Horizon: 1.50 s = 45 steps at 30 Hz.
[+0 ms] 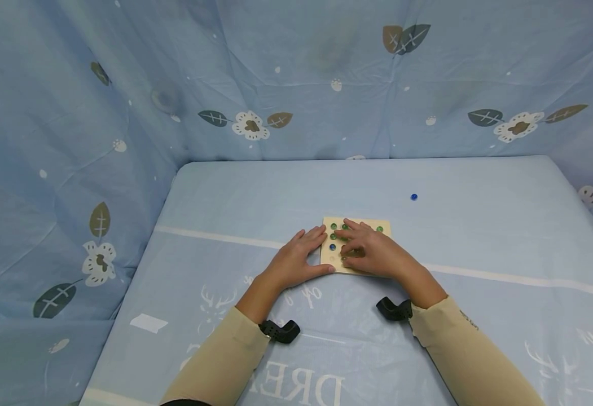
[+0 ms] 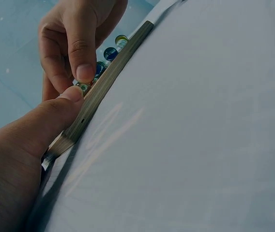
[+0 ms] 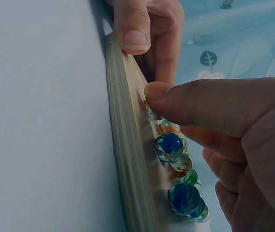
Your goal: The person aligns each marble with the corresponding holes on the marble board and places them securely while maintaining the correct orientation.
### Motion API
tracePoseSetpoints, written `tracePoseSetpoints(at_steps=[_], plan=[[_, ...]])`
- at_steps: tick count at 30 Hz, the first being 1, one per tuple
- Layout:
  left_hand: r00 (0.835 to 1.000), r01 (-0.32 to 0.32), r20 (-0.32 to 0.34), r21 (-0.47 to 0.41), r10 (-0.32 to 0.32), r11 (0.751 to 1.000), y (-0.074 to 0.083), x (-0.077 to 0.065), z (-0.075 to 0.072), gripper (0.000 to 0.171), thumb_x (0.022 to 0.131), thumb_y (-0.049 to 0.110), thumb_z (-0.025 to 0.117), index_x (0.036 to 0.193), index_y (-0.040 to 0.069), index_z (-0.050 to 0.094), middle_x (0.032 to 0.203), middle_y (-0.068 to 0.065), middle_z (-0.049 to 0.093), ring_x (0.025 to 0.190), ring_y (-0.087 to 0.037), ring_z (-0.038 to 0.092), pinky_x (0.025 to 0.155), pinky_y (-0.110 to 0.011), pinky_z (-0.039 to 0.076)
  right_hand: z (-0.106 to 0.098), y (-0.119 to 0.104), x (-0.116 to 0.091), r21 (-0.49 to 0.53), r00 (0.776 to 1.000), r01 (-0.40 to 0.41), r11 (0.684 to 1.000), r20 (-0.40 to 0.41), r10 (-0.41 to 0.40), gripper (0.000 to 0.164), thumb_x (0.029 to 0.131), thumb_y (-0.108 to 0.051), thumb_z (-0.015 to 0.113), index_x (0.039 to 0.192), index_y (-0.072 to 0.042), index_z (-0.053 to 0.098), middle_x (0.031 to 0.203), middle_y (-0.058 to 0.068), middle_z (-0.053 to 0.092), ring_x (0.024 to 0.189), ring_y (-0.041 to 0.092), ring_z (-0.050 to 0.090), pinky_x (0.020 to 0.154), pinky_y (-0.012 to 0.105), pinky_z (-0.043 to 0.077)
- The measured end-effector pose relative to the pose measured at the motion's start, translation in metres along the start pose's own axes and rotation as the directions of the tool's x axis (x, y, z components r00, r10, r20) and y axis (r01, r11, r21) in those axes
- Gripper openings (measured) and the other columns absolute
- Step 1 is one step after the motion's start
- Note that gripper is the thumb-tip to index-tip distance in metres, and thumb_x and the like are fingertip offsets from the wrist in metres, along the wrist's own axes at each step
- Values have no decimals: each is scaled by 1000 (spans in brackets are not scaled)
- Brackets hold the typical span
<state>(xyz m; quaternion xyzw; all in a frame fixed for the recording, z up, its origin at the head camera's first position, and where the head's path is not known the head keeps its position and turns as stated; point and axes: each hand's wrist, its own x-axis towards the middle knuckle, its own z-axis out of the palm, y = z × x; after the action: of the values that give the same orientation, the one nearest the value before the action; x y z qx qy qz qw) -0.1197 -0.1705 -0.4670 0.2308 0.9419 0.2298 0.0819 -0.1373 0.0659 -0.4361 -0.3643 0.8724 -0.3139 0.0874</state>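
A pale wooden board (image 1: 325,255) bears several glass marbles in rows, among them a green marble (image 1: 333,226) and a blue marble (image 1: 332,247). My left hand (image 1: 296,259) rests at the board's left side, fingers spread along the edge and thumb on the near left corner. Over the board, my right hand (image 1: 374,251) pinches a clear, greenish marble (image 2: 83,87) between thumb and finger, low at the surface near the front edge. Blue marbles (image 3: 169,146) sit beside the right thumb in the right wrist view. The right hand hides much of the board.
A single blue marble (image 1: 414,197) lies on the cloth-covered table (image 1: 479,225) beyond the board, to the right. A white patch (image 1: 148,323) is at the left. Patterned blue cloth (image 1: 316,84) hangs behind the table.
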Motion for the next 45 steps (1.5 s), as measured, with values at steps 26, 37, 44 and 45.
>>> tracePoseSetpoints(at_steps=[26,37,44,45], plan=[[1000,-7,-6,-11,7,1000,-1,0,0,90,84,63,67,154,18,35,162,6,25,150,-15,24,124,-37,17,2,4,0,14,1000,-12,1000,2,12,16,83,-18,79,99,-14,79,144,8,55,148,33,27,119,59,20],[1000,0,-4,-18,0,1000,0,-1,0,89,84,64,66,154,19,34,163,7,24,150,-13,23,125,-37,17,-16,10,-5,95,988,-145,985,-39,149,20,86,-24,77,105,-17,77,147,1,52,150,28,25,120,58,21],[1000,1,-21,-24,-1,1000,0,0,1,89,83,62,68,154,18,36,162,7,26,150,-12,24,124,-35,18,-37,36,-16,173,931,-264,949,-211,297,27,87,-23,77,110,-9,75,146,3,54,148,25,30,117,58,28],[1000,-1,-22,-25,0,1000,0,-1,1,90,83,62,69,154,18,36,162,7,26,149,-12,24,124,-35,18,-39,40,-18,201,914,-282,938,-240,326,29,87,-24,76,111,-8,75,146,3,54,148,24,31,117,58,28]])
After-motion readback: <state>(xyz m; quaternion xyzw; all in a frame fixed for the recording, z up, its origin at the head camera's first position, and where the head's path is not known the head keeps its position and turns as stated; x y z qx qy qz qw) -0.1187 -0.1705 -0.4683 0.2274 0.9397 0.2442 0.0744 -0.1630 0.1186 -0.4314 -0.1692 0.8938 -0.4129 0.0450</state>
